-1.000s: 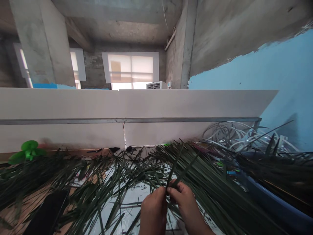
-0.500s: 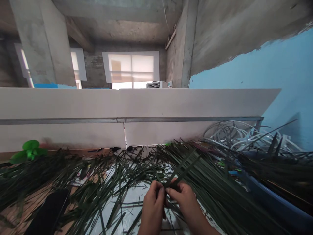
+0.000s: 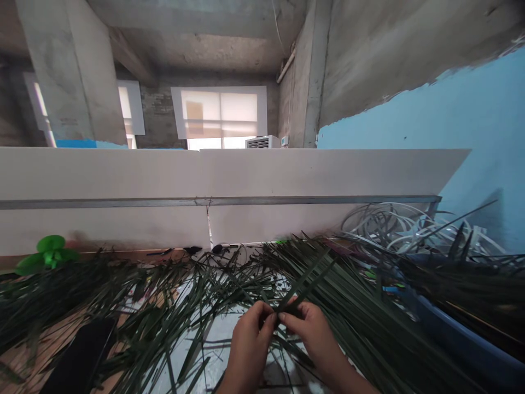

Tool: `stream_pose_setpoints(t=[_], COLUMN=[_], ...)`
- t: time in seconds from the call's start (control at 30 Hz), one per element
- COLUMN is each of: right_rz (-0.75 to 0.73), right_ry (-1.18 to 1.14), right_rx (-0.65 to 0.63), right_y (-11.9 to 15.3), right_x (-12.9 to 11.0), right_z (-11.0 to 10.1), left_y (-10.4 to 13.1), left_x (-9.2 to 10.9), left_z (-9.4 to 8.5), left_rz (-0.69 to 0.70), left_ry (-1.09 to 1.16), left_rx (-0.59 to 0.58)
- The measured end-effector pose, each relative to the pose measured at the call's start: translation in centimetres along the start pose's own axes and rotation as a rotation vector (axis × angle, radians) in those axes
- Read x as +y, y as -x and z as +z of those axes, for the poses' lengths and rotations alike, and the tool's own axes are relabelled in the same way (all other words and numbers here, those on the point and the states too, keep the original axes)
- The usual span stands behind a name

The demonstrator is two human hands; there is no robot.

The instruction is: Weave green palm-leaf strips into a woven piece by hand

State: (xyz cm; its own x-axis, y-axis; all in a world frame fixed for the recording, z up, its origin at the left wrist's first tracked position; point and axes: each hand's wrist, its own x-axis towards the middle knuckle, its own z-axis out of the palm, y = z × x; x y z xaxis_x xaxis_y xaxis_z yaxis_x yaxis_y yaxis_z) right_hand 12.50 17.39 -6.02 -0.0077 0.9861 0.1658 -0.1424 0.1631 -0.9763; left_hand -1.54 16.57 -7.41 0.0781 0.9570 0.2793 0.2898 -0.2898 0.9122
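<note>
My left hand [image 3: 250, 342] and right hand [image 3: 314, 334] pinch two dark green leaf strips [image 3: 305, 282] between fingertips; the strips angle up-right above the leaf-strewn surface [image 3: 229, 339].

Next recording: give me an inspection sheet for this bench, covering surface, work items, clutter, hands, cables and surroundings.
Surface: table, pale sheet in the middle, wood showing at the left, mostly covered.
Work items: two dark green leaf strips pinched between both hands, angled up and to the right.
Clutter: loose green strips strewn across; flat black object front left; bright green plastic piece far left.
Hands: left hand and right hand meet at the strips' base, fingers closed on them.
Cables: coiled white bands at the back right; whether they are cables cannot be told.
Surroundings: white partition, blue wall, bare concrete, window.
</note>
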Motion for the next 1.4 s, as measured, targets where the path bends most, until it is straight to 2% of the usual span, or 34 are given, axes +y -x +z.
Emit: stream_pose_setpoints(t=[0.1, 0.23, 0.37, 0.47, 0.57, 0.7, 0.83, 0.93, 1.07, 1.3, 1.4], right_rz=[-0.001, 0.013, 0.016, 0.010, 0.016, 0.026, 0.034, 0.022, -0.001, -0.027, -0.033], right_ry=[0.023, 0.050, 0.032, -0.005, -0.039, -0.075, -0.097, -0.113, -0.117, -0.099, -0.132], right_rx=[0.004, 0.048, 0.078, 0.076, 0.074, 0.081, 0.089, 0.040, -0.012, 0.057, 0.064], right_y=[0.0, 0.0, 0.3, 0.8, 1.2, 1.4, 1.2, 1.1, 1.0, 1.1, 1.3], right_x=[0.1, 0.4, 0.6, 0.5, 0.6, 0.8, 0.8, 0.7, 0.5, 0.1, -0.2], right_z=[0.1, 0.3, 0.6, 0.9, 1.0, 1.1, 1.2, 1.1, 0.9, 1.0, 1.1], left_y=[0.2, 0.8, 1.3, 1.5, 1.6, 1.7, 1.5, 1.3, 1.1, 1.0, 1.0], left_x=[0.4, 0.1, -0.8, -1.7, -2.3, -2.0, -1.4, -1.3, -1.5, -1.5, -1.5], left_z=[-0.4, -0.1, 0.6, 1.4, 2.0, 2.3, 2.3, 2.2, 2.3, 2.3, 2.4], left_rz=[0.059, 0.149, 0.295, 0.348, 0.342, 0.319, 0.187, 0.111, 0.091, 0.034, 0.068], left_ry=[-0.190, -0.354, -0.411, -0.432, -0.408, -0.267, -0.097, -0.029, -0.020, -0.039, -0.055], left_rx=[0.031, 0.064, 0.139, 0.201, 0.230, 0.244, 0.225, 0.222, 0.211, 0.168, 0.171])
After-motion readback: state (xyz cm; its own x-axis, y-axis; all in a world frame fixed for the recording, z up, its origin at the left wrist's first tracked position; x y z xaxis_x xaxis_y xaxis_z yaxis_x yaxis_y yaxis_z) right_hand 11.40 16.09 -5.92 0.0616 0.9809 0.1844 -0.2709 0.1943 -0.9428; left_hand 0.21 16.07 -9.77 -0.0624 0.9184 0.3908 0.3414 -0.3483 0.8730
